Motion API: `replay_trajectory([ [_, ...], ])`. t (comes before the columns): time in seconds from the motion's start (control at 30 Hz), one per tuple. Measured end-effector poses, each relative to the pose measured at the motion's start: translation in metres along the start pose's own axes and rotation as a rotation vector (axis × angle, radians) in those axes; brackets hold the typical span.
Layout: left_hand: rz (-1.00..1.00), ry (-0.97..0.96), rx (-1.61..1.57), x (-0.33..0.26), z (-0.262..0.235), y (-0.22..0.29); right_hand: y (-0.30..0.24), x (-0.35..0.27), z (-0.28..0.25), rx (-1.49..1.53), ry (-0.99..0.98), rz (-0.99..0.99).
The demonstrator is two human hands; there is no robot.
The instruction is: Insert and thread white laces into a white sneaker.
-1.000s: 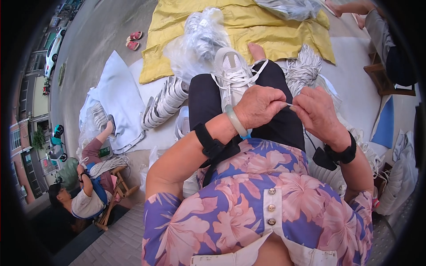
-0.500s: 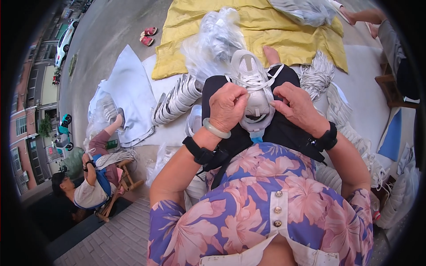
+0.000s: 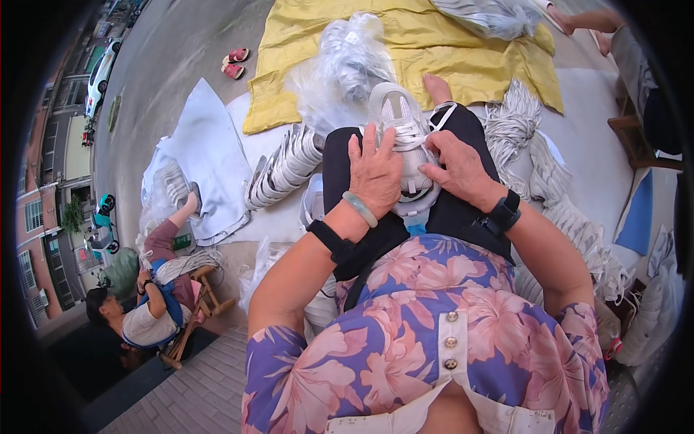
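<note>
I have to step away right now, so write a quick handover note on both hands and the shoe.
Left hand: flat on the white sneaker, steadying it on the lap.
Right hand: fingers at the white laces, pinching them.
More white shoes lie in a row to the left; lace bundles to the right.
Done: laces partly threaded. Left: finishing the lacing; I cannot see how many eyelets remain.

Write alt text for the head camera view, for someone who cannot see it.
A person's left hand and right hand work the laces of a white sneaker resting on their lap. White shoe soles, lace bundles and a yellow sheet lie around, and another person sits at the lower left.
</note>
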State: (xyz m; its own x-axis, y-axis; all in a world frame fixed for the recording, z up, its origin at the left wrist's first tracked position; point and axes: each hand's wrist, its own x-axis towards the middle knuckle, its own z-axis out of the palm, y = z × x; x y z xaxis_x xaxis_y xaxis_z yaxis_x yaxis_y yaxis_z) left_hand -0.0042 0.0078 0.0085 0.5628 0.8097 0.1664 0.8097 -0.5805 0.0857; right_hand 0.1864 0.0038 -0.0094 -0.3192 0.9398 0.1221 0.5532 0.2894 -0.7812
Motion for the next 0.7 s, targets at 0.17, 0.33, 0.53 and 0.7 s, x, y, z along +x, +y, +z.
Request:
replay_trajectory([
  [0.17,-0.060,-0.035,-0.052,0.003,0.003,0.002,-0.002,0.000,-0.003,0.078,-0.061,0.116],
  [0.33,-0.078,-0.064,-0.114,0.013,0.006,0.000,0.003,0.004,-0.003,0.171,-0.093,0.197],
  [0.53,-0.028,0.002,-0.376,0.017,0.015,-0.013,0.007,0.001,0.000,0.254,-0.073,0.214],
  [0.7,-0.049,-0.134,-0.416,0.016,0.004,-0.012,0.009,0.000,-0.002,0.298,-0.073,0.244],
])
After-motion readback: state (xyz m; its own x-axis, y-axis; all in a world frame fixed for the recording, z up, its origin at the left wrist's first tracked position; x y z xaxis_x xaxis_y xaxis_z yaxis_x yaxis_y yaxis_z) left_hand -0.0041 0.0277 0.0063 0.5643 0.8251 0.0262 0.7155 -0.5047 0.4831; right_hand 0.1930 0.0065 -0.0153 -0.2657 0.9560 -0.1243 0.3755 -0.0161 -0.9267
